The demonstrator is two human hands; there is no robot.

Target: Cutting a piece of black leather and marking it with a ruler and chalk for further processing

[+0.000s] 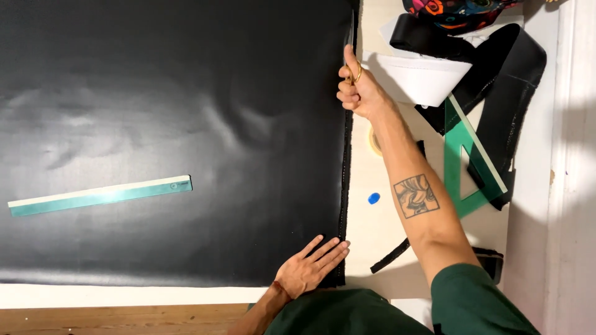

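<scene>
Scissors [354, 73] clamped in right hand [359, 92] cut black sheet [174, 124] edge; left hand [308, 268] flat, fingers apart.

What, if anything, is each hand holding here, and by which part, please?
The right hand grips scissors by their gold handle loops at the black sheet edge. The left hand holds nothing, lying flat on the sheet's near corner.
</scene>
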